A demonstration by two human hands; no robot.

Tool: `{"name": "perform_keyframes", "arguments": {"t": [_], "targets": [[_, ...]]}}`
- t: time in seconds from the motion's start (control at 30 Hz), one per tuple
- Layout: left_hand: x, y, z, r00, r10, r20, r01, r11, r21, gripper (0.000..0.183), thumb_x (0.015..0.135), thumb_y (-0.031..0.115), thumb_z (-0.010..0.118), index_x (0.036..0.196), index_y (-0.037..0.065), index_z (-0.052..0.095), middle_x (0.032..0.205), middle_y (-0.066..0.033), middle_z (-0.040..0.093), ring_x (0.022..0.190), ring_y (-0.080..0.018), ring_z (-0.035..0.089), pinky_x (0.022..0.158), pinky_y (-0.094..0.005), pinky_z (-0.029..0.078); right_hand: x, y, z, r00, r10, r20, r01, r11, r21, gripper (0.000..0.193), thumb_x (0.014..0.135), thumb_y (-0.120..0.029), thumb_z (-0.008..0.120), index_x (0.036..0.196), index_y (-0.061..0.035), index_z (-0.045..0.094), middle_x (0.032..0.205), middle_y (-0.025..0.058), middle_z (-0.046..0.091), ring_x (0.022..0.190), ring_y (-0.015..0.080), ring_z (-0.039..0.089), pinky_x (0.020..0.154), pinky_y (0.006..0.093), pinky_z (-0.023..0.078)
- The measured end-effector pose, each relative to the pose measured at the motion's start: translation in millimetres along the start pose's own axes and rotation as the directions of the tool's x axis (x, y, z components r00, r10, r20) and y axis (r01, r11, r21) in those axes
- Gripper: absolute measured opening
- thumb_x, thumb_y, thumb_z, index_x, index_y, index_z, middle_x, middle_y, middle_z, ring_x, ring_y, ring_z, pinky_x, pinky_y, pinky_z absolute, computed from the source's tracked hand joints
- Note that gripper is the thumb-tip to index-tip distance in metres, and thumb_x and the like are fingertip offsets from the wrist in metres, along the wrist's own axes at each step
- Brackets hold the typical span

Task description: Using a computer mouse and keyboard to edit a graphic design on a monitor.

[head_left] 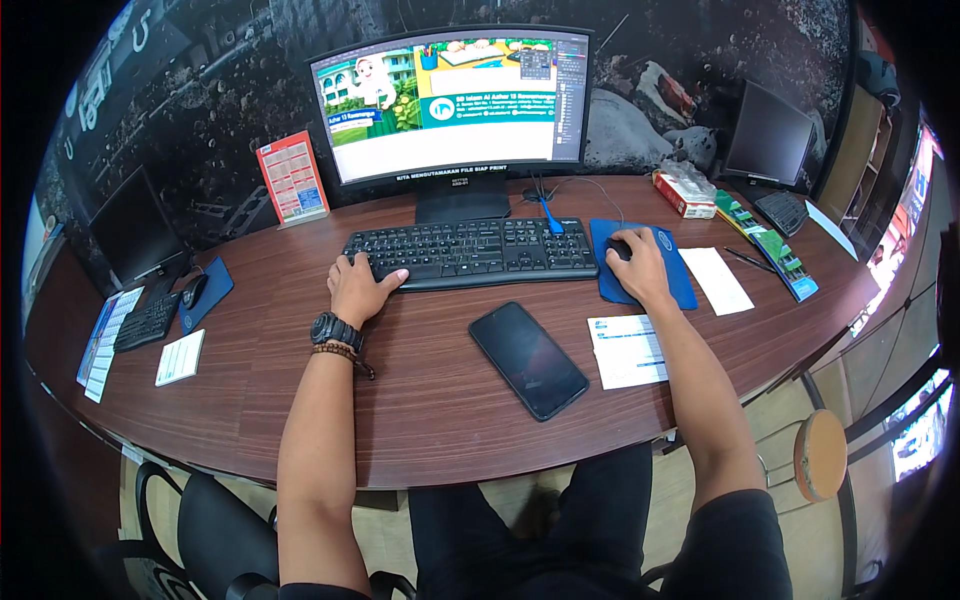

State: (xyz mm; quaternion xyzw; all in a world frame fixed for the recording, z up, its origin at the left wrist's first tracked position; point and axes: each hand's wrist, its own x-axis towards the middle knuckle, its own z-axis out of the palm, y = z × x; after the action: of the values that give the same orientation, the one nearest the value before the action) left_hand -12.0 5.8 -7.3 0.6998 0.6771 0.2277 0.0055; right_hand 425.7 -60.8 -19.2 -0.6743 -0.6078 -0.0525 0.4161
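I can see the left hand (358, 291) spread over the left end of the black keyboard (470, 250), its grip apart, thumb at the near edge. The right hand (642, 268) has its grip closed round the mouse (617, 247), which sits on the blue pad (682, 287) by the keyboard's right end. A phone (528, 360) lies slantwise on the surface (430, 430), before the keyboard; a lit monitor (450, 110) stands behind.

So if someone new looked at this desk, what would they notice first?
Probably the bright monitor at the back of the desk. Next, the black keyboard before it, left hand at its left end, and the right hand on a mouse atop a blue pad. The dark phone nearer the front edge also stands out.
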Motion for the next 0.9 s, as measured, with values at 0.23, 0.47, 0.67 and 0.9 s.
{"name": "perform_keyframes", "arguments": {"t": [0.23,0.47,0.67,0.9], "targets": [[-1.5,4.8,-4.9,0.999,0.004,0.036,-0.005,1.0,0.02,0.089,0.083,0.064,0.069,0.134,-0.007,0.053,0.137,-0.0337,0.045,0.13,-0.0493,0.041,0.111,-0.054,0.034,0.7,3.8,-0.1,1.0,-0.017,-0.008,0.017,1.0,-0.003,0.034,0.082,-0.023,0.068,0.112,-0.0066,0.071,0.12,0.0175,0.06,0.109,0.0373,0.062,0.095,0.0439,0.05],[-0.6,3.9,-2.9,1.0,0.008,0.03,-0.009,0.999,0.047,0.09,0.084,0.064,0.068,0.138,-0.007,0.051,0.137,-0.0337,0.045,0.129,-0.0493,0.042,0.11,-0.0532,0.036,1.2,4.2,1.3,1.0,-0.012,-0.011,0.012,1.0,-0.008,0.035,0.082,-0.023,0.067,0.112,-0.0063,0.071,0.12,0.0176,0.06,0.11,0.0373,0.062,0.096,0.0437,0.05],[-0.4,3.3,-3.1,1.0,0.006,0.025,-0.007,0.999,0.049,0.09,0.084,0.064,0.068,0.137,-0.007,0.051,0.137,-0.0339,0.046,0.13,-0.0492,0.042,0.11,-0.0533,0.036,1.5,4.0,0.4,1.0,-0.008,-0.006,0.008,1.0,-0.008,0.036,0.082,-0.023,0.067,0.113,-0.0059,0.071,0.12,0.0176,0.06,0.11,0.0373,0.062,0.096,0.0437,0.05],[-1.9,1.0,-3.6,0.999,0.006,0.032,-0.008,0.999,0.045,0.091,0.084,0.065,0.068,0.137,-0.007,0.052,0.135,-0.034,0.046,0.129,-0.0494,0.043,0.109,-0.0537,0.038,-1.0,2.8,1.3,1.0,-0.004,-0.002,0.004,1.0,-0.012,0.036,0.082,-0.023,0.067,0.113,-0.0058,0.07,0.12,0.0177,0.06,0.109,0.0376,0.062,0.096,0.0436,0.05]]}}
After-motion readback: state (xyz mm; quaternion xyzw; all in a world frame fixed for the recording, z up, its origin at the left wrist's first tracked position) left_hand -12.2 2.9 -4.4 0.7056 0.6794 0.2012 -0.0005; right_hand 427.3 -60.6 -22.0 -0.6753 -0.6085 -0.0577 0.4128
